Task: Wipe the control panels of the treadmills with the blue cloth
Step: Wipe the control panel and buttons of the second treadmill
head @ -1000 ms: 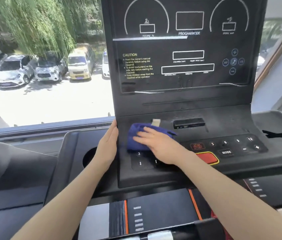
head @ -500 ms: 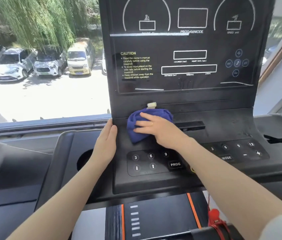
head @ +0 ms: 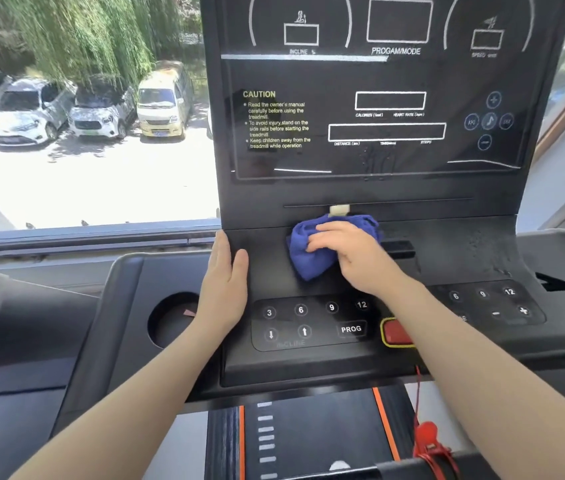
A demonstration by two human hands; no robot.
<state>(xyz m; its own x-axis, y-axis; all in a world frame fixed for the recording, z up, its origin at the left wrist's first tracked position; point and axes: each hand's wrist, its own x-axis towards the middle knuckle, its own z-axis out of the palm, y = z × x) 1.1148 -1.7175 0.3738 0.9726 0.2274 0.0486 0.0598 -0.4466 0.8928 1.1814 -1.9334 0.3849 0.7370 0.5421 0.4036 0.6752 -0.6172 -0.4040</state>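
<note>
The blue cloth (head: 315,249) is shown bunched on the flat shelf of the control panel (head: 447,261), at the foot of the upright display (head: 388,98) and just above the left keypad (head: 312,322); it is held down by the right hand (head: 353,258), whose fingers (head: 326,237) are curled over its upper right part and grip it, so that the free bulk of the cloth lies to the left of and below the fingertips; the long axis of the wad runs from upper right to lower left; the left hand (head: 223,289) is laid with fingers straight and together on the left edge of the panel, holding nothing, near the cloth but apart from it; the right hand is therefore judged the working hand and the left a brace; unwiped surface is judged to lie mainly to the right, where the shelf looks spotted, and below, across the keypads and the red stop button (head: 397,332); a sweep in either direction would be led by the hand and not by the cloth's loose end; a small pale tab (head: 339,209) is seen touching the cloth's upper edge; what it is cannot be told.
</note>
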